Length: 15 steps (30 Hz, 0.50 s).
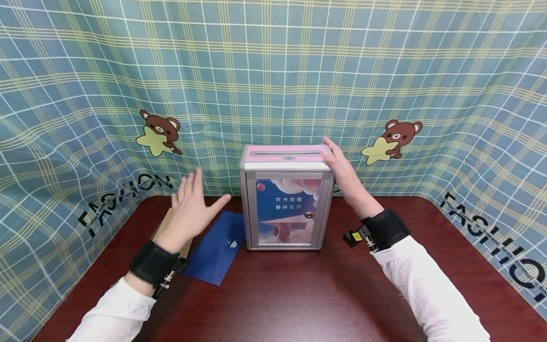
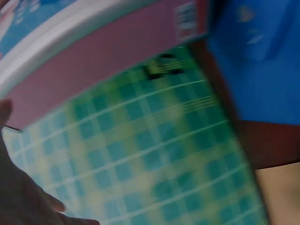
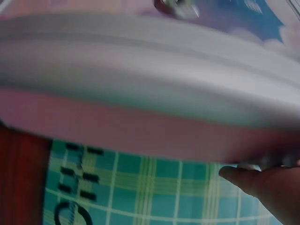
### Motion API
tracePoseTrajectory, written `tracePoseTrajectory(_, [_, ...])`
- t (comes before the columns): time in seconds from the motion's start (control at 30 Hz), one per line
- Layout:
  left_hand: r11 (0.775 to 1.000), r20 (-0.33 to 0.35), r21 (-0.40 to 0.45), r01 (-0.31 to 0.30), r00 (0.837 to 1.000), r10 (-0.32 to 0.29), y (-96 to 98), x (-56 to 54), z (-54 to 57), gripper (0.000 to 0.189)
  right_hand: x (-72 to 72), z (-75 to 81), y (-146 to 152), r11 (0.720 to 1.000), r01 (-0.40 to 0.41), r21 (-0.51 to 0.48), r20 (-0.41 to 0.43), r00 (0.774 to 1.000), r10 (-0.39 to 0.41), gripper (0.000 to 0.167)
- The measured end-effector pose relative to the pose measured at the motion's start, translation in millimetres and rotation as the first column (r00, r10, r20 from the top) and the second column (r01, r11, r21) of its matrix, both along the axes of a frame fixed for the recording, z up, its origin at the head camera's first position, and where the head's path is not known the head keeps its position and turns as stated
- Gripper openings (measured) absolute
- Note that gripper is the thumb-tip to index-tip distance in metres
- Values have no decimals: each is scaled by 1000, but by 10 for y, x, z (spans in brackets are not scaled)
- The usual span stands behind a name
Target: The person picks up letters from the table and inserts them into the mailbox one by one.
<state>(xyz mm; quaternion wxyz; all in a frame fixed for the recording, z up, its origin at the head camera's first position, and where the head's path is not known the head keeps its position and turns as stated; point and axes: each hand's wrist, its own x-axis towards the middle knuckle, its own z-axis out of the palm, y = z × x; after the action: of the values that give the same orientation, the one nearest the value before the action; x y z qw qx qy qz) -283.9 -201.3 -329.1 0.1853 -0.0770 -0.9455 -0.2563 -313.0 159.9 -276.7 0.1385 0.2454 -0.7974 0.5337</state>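
Observation:
A letter box [image 1: 285,209] with a grey metal frame stands upright on the table, its pink top bearing a long slot [image 1: 286,153]. Its front panel shows clouds, a paper plane and white Chinese writing. My right hand [image 1: 344,175] rests at the box's upper right corner, its fingers extended; in the right wrist view that hand [image 3: 267,185] is beside the pink side. My left hand [image 1: 192,209] hovers left of the box with fingers spread, holding nothing. Below it lie a blue envelope-like sheet [image 1: 215,249] and a tan flat piece [image 1: 186,249], partly hidden by the hand.
The dark red tabletop [image 1: 282,299] extends in front of the box and to its right. A checked blue-green curtain [image 1: 282,85] with printed bears hangs close behind and along both sides.

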Motion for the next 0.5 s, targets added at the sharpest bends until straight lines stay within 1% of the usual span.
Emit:
tracePoseTrajectory(0.07, [999,65,-17,-47,997,48,-63,5,-181,112,47,6,-40,999,-15,-33,22,1000,15,62])
tracePoseTrajectory(0.13, [996,134,-46,-77,988,82,-101,18,-355,118,98,24,-73,998,-21,-56,28,999,23,62])
tracePoseTrajectory(0.2, [991,196,-89,-96,974,112,-119,32,-504,124,141,42,-94,997,-28,-74,35,999,30,62])
tracePoseTrajectory(0.27, [985,257,-133,-110,956,142,-121,41,-624,129,170,48,-99,996,-28,-81,44,999,31,63])
tracePoseTrajectory(0.37, [973,327,-185,-140,925,195,-128,54,-725,133,162,40,-92,995,-37,-92,54,998,42,64])
tracePoseTrajectory(0.43, [965,366,-211,-154,903,224,-148,55,-751,134,111,10,-68,995,-41,-96,58,997,47,63])
tracePoseTrajectory(0.5, [960,396,-234,-157,886,242,-181,52,-762,134,50,-24,-40,994,-43,-99,60,997,49,63])
